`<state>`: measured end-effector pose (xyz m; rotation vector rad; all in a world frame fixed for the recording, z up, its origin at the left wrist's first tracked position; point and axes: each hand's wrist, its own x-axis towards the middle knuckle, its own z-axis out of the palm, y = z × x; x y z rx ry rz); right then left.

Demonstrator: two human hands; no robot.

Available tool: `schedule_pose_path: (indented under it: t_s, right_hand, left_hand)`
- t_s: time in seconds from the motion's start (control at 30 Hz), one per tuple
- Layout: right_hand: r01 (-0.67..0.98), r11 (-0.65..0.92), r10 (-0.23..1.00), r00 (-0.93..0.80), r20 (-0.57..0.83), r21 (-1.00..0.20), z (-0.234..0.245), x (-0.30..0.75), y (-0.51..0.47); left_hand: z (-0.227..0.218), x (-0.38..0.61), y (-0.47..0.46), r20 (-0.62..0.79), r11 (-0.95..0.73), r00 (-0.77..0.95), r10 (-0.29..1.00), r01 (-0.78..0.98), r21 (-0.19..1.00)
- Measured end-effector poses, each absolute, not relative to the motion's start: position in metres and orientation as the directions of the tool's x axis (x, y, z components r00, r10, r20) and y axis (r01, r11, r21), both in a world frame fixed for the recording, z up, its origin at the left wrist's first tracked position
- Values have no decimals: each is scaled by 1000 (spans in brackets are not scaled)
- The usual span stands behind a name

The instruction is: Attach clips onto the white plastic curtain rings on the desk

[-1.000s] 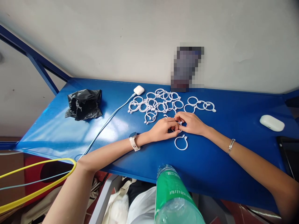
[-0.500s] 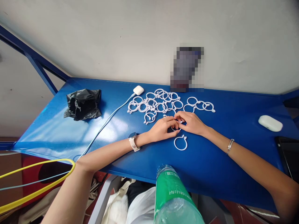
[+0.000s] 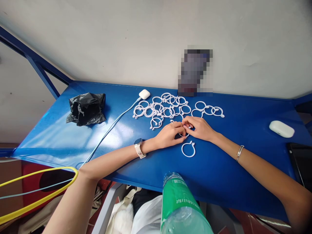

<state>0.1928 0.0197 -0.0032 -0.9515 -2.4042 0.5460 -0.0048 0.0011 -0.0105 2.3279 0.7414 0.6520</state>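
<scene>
My left hand (image 3: 168, 135) and my right hand (image 3: 201, 128) meet over the table, fingertips close together on one white plastic curtain ring (image 3: 184, 135). Both hands are closed, the left with its fingers curled over the ring's left side, the right pinching near its upper right. Most of that ring is hidden behind the fingers. Just below them lies another white curtain ring (image 3: 188, 150), with a gap between its small knobbed ends at the top. Beyond my hands, a loose pile of several similar rings (image 3: 168, 112) spreads over the table, some overlapping.
The blue table (image 3: 126, 162) meets a pale wall. On it are a crumpled black plastic bag (image 3: 86, 109), a white square charger (image 3: 144, 94) with a cable and a white earbud case (image 3: 282, 129). A green-labelled bottle (image 3: 182, 198) rises at the front edge. A pixelated dark object (image 3: 193, 71) leans behind.
The fingers of my right hand have shifted very slightly at the held ring. Everything else looks the same.
</scene>
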Motion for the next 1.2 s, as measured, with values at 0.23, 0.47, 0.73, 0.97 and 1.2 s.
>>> schedule_pose_path:
  t_s: [0.23,0.47,0.73,0.97,1.2]
  right_hand:
    - [506,675,716,-627,309,-537,-2,193,20]
    - [485,677,709,-632,314,-553,-3,194,19]
    - [454,669,690,-674,264,-589,2,194,20]
    - [447,631,683,-707,182,-633,5,196,21]
    - [413,608,677,-716,171,-678,4,197,23]
  left_hand:
    - [-10,-4,1,268,-661,720,640,338,670]
    - [-10,-5,1,260,-660,724,639,343,668]
    - [-10,-5,0,288,-680,724,626,327,656]
    - [-7,-5,1,284,-686,739,611,315,656]
    - [-6,-5,1,269,-692,745,611,337,638]
